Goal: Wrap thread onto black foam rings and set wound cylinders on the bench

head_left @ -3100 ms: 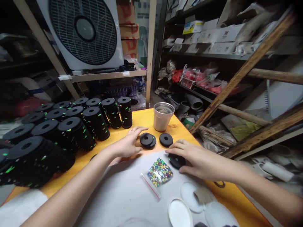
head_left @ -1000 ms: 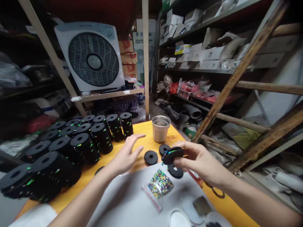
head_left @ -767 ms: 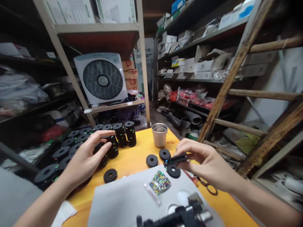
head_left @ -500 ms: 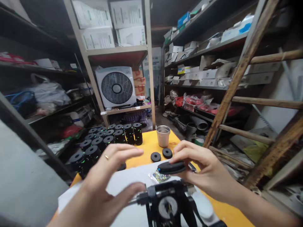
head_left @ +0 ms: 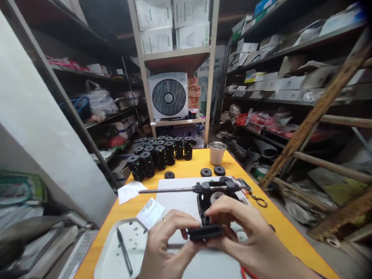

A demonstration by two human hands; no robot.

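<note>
A black round disc (head_left: 205, 232), seen edge-on with a groove along its rim, is held level between my two hands. My left hand (head_left: 174, 242) pinches its left end between thumb and fingers, a ring on one finger. My right hand (head_left: 247, 228) grips the right end, fingertips over the top and thumb below. Just beyond them stands a black clamp-like tool (head_left: 216, 190) with a long thin metal rod (head_left: 165, 190) pointing left. My right hand hides part of that tool. Two black discs with centre holes lie farther back, one of them a flat ring (head_left: 206, 172).
Several black cylinders (head_left: 159, 155) stand at the table's back left, near a metal cup (head_left: 217, 154). At front left, a white tray (head_left: 101, 255) holds a pen (head_left: 124, 252) and small bits. Scissors (head_left: 258, 200) lie at right on the yellow table (head_left: 279, 228).
The view has tilted down and swung left. My left hand, previously apart with fingers spread, has closed on the disc that my right hand held. The disc is now nearer me, in front of the tool.
</note>
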